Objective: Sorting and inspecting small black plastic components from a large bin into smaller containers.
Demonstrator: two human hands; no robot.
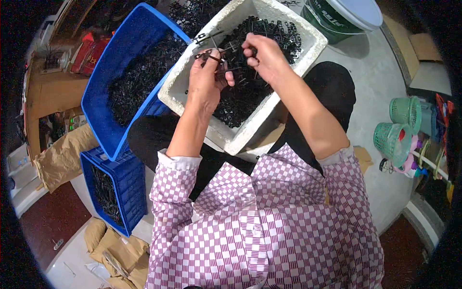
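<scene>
My left hand (204, 79) is closed around several thin black plastic parts (210, 56), whose slim stems stick out between thumb and fingers. To its right, my right hand (263, 54) is bent into a pinch; a dark spot shows at its fingers, but what it grips is too small to make out. Both hands are above a white foam box (168, 91) between my knees. A heap of small black plastic pieces (236, 108) fills much of the box.
Left of the foam box, a large blue crate (89, 98) holds more black pieces. A smaller blue crate (137, 192) with long black parts stands nearer. A dark green bucket (325, 21) with a pale lid is at the far right. Green baskets (392, 139) stand on the right.
</scene>
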